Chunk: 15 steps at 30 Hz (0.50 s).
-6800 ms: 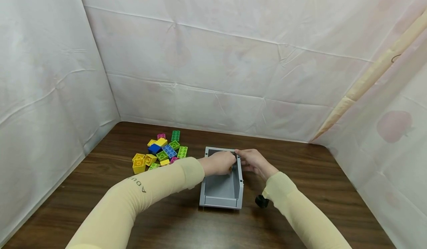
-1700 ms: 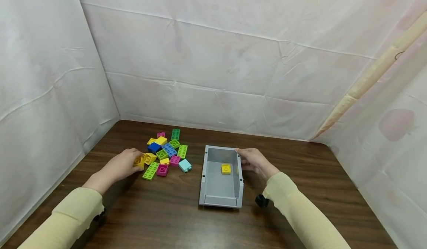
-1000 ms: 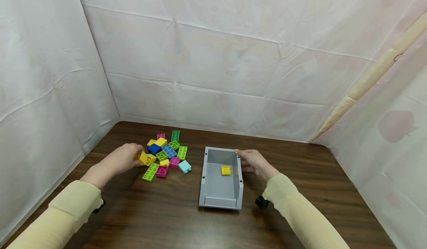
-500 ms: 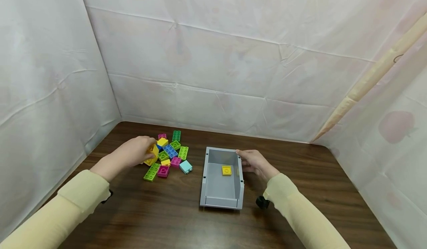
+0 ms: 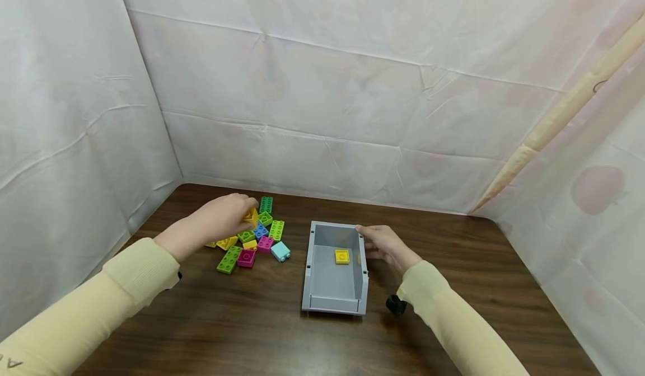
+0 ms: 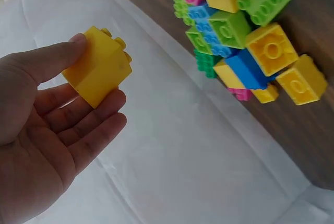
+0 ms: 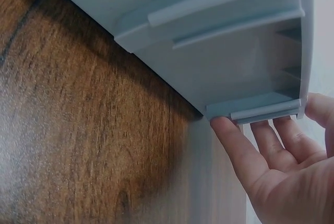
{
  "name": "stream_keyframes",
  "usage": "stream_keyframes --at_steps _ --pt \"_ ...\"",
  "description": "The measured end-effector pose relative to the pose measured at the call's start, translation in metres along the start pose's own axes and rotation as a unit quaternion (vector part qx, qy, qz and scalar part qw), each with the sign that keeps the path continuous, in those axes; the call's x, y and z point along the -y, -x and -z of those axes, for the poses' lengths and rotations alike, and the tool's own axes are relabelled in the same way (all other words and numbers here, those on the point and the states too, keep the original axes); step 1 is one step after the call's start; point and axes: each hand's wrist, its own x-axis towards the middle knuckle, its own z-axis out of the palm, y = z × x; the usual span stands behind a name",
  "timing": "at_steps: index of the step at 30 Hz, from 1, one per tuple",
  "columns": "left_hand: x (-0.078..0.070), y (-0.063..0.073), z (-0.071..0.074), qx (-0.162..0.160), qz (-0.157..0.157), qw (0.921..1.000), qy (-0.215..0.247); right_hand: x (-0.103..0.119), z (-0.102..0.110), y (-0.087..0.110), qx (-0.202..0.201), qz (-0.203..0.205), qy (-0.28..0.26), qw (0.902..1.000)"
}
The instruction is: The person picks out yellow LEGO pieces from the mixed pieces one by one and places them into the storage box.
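Observation:
My left hand point(image 5: 221, 219) is raised over the brick pile and pinches a yellow toy building brick point(image 6: 99, 67) between thumb and fingers. In the left wrist view, the brick shows a sloped face, with studs along its right side. A grey open bin point(image 5: 330, 283) stands right of the pile, and one square yellow brick point(image 5: 342, 257) lies on its floor. My right hand point(image 5: 387, 245) holds the bin's far right wall, thumb at the rim and fingers against the outside. In the right wrist view, those fingertips meet a ledge on the bin's outer wall point(image 7: 235, 62).
Several bricks lie on the wooden table's left side, among them a lime plate-like brick point(image 5: 229, 259), a magenta brick point(image 5: 246, 258), a light blue brick point(image 5: 280, 251) and a dark green one point(image 5: 266, 204). White cloth point(image 5: 322, 96) walls in the table's back and sides.
My left hand has lifted the yellow brick from the pile's left side and carried it right and farther back. Earlier it reached inside the bin. The right hand keeps its place at the bin.

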Motion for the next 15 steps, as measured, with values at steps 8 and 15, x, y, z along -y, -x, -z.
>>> stream_keyframes --at_steps 8,15 --pt "-0.023 -0.02 0.015 0.018 -0.02 0.9995 -0.015 0.002 0.001 0.0 -0.001 0.002 0.002 1.0" --pt "-0.04 -0.034 0.023 0.016 -0.042 0.9986 -0.026 0.002 -0.001 0.0 0.0 -0.001 0.0 1.0"
